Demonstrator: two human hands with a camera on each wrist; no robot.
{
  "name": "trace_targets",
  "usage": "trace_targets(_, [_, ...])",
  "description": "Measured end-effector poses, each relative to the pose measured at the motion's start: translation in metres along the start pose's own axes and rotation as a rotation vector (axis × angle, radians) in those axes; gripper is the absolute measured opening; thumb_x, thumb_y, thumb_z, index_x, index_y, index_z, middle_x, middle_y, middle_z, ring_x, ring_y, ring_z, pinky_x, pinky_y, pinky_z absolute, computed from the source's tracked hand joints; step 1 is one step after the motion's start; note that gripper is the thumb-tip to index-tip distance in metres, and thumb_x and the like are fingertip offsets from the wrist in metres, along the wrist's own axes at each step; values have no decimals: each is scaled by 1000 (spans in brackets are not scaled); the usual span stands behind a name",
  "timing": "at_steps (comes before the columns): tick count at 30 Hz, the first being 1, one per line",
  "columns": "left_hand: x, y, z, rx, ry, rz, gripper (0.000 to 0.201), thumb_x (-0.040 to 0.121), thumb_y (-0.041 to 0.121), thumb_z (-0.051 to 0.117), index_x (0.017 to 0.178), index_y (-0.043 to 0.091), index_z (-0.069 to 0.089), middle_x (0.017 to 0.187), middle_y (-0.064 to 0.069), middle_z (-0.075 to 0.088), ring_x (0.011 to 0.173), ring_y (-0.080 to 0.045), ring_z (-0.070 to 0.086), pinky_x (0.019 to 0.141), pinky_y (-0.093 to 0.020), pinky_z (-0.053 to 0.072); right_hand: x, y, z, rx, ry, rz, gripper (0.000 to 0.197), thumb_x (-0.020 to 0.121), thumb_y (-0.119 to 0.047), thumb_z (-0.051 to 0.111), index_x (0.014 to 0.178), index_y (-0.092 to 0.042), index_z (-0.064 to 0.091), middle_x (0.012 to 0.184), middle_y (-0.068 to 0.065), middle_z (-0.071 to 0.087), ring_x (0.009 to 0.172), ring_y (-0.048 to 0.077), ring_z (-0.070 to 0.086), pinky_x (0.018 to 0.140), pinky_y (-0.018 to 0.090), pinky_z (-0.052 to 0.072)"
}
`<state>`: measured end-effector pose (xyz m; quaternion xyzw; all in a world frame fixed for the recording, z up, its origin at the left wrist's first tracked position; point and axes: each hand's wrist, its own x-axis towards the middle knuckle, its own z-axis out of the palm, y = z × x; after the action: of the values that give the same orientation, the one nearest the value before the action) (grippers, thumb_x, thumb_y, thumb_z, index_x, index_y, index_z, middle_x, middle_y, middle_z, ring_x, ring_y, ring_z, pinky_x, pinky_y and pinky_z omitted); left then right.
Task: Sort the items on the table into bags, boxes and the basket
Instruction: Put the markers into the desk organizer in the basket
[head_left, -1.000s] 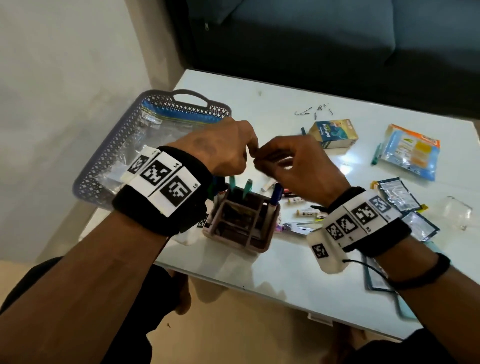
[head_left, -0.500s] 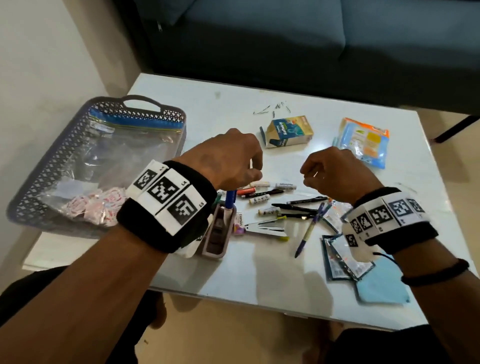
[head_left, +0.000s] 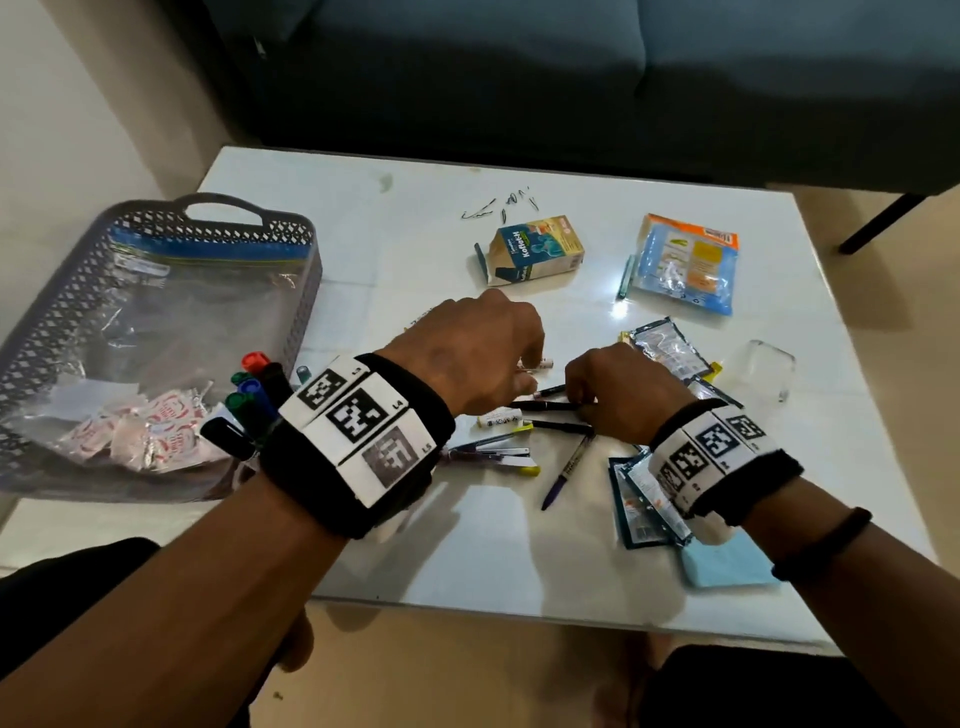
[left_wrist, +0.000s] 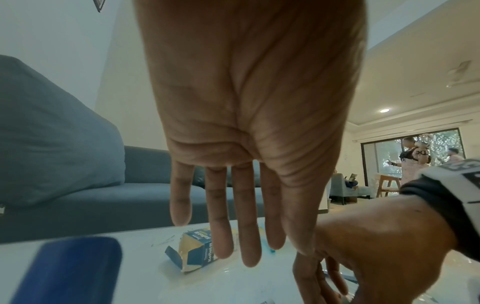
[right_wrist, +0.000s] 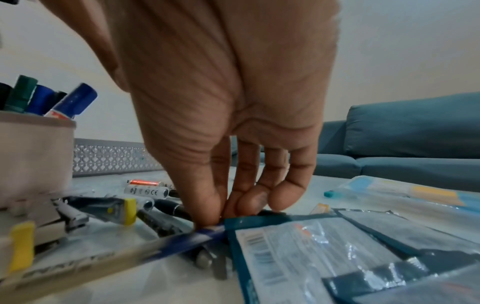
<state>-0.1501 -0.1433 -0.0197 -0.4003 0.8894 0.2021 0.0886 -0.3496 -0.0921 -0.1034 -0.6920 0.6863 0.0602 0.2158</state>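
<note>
Several loose pens (head_left: 545, 405) and small tubes lie in the middle of the white table (head_left: 415, 249). My right hand (head_left: 587, 410) is down on them, and in the right wrist view its thumb and fingertips (right_wrist: 207, 211) pinch the end of a blue-and-white pen (right_wrist: 182, 240) that lies on the table. My left hand (head_left: 519, 364) hovers just left of it, fingers (left_wrist: 221, 226) straight and holding nothing. Behind my left wrist, a beige pen holder (right_wrist: 33, 160) carries several markers (head_left: 249, 395). The grey basket (head_left: 47, 322) at the left holds a clear zip bag.
A small open carton (head_left: 535, 249) and a blue-orange packet (head_left: 685, 265) lie at the back. Foil sachets (head_left: 670, 348) and a blue sheet (head_left: 727, 566) sit by my right wrist, a stapler (head_left: 493, 457) under my left. A dark sofa stands behind the table.
Both hands have dropped from above the holder to the loose pens. The left fingers have straightened. The right hand's fingertips have closed on a pen.
</note>
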Motion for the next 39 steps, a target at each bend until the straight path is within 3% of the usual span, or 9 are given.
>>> trace_targets(8, [1,6,-6,-12,198,44,31,94,40,68,124,31,66,127,1,65,116,-25,60,93,-37,48,-25,-13,-59,422,308,-217,14,83,-16,81,96,-18,77,87,-7,75,81,6,71,80,30,61])
trace_targets(14, [0,12,-11,-154,388,33,28,89,51,71,105,28,75,101,4,71,91,-20,64,70,-32,48,-43,-32,-79,899,485,-168,26,78,-13,87,98,-5,72,87,6,77,80,18,77,76,33,64])
trace_targets(18, [1,13,-15,-257,440,-5,27,89,49,73,105,28,76,93,2,74,79,-18,65,67,-28,45,-43,-27,-84,1170,402,-75,49,76,-24,87,115,-7,64,93,12,79,87,27,77,78,42,64])
trace_targets(20, [1,10,-14,-358,444,-49,29,88,41,77,114,29,74,93,4,76,79,-13,69,76,-26,51,-38,-14,-80,1048,291,78,54,73,-37,87,116,-14,63,87,9,79,82,24,78,79,45,64])
trace_targets(23, [-4,8,-16,-521,432,-36,48,88,27,78,131,35,60,93,5,77,81,-12,73,89,-33,57,-31,5,-50,466,110,294,47,73,-53,85,99,-20,65,79,2,75,77,20,75,78,41,61])
trace_targets(26, [-9,9,-23,-593,434,2,60,90,22,77,140,40,48,98,3,76,76,-5,74,76,-17,59,-25,5,-20,226,34,360,43,74,-51,85,88,-18,63,89,5,68,84,23,68,73,32,53])
trace_targets(28, [-13,9,-31,-654,437,0,66,91,19,77,144,39,44,100,-1,75,74,-4,75,74,-20,61,-22,1,-16,254,16,364,32,76,-37,86,84,-13,66,83,8,72,78,24,72,72,35,60])
trace_targets(32, [-36,-8,-52,-810,404,-22,77,90,11,77,151,32,36,102,-10,72,74,-16,78,69,-34,65,-17,10,-24,538,4,387,25,76,-11,87,87,-2,67,65,14,75,63,26,76,69,43,65])
trace_targets(39, [-91,-63,-76,-939,562,-135,45,93,12,74,132,19,52,92,-14,76,75,-23,78,70,-39,65,-25,-44,-79,1212,426,66,30,70,-17,87,85,1,67,77,22,75,66,27,74,69,35,65])
